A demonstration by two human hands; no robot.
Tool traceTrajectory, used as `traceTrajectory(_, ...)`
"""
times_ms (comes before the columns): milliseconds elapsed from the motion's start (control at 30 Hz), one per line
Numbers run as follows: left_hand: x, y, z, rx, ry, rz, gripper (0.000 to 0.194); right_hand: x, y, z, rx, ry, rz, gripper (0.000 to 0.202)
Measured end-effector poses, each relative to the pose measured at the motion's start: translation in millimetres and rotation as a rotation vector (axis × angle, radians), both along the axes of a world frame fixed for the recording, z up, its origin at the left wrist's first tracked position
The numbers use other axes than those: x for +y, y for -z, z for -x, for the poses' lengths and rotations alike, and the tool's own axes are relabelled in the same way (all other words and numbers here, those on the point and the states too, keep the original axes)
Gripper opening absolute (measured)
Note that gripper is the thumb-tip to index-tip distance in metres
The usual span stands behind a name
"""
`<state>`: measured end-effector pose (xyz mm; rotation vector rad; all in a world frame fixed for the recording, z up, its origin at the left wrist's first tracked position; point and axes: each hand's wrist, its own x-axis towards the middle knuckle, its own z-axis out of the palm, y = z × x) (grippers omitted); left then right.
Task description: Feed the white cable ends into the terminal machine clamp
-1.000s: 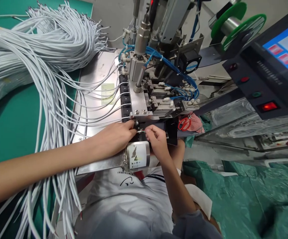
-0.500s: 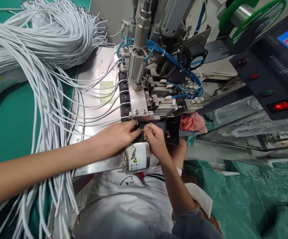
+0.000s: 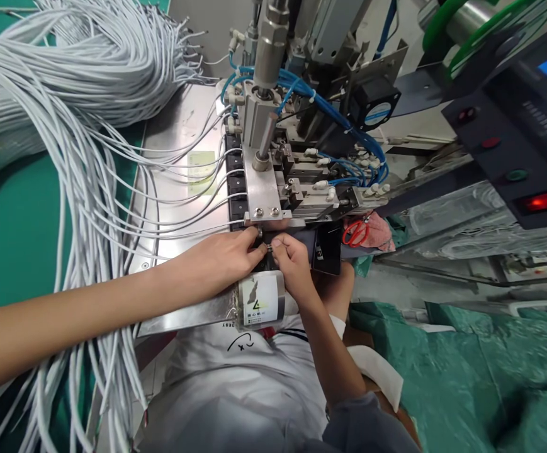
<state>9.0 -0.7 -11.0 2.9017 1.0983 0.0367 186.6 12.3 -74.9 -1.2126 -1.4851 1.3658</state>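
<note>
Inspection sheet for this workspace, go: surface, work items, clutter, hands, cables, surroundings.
Surface: metal plate bearing a yellowish label; green tabletop left of it.
Work items: small piece at the fingertips, too small to identify; machine just beyond.
Clutter: red scissors by a pink cloth.
Hands: left hand and right hand nearly meet at the machine's near end; exact grip unclear.
Cables: white cables heaped on the tabletop, several strands crossing the plate to the machine; blue tubes on the machine.
Surroundings: control panel with a lit red switch; green sheeting at right.
</note>
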Motion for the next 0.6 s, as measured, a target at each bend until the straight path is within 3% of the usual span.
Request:
traceTrajectory(167,-3.1,-6.7,0.0,0.027,-0.017,0.003,0.035,-1.0,2.0,4.2,0.038,0.045,0.028,0.029)
traceTrajectory(300,-6.9,-20.5,2.1,0.148,-0.107,0.03,0.014,1.2,6.3,7.1,0.036,0.079,0.029,0.031)
traceTrajectory(400,-9.3,-27.0,3.9,0.171,-0.161,0.013,0.011,0.4,2.3,4.0,-0.001,0.134,0.001,0.032)
traceTrajectory(567,-11.4,-25.1,8.5,0.136,-0.232,-0.052,0.01,-39.7,-26.8,1.5,-0.061,0.491,-0.332,0.023)
traceTrajectory(600,-10.6,-24.1,9.9,0.145,-0.263,-0.071,0.012,-53.1,-32.7,5.7,-0.074,0.497,-0.424,0.02)
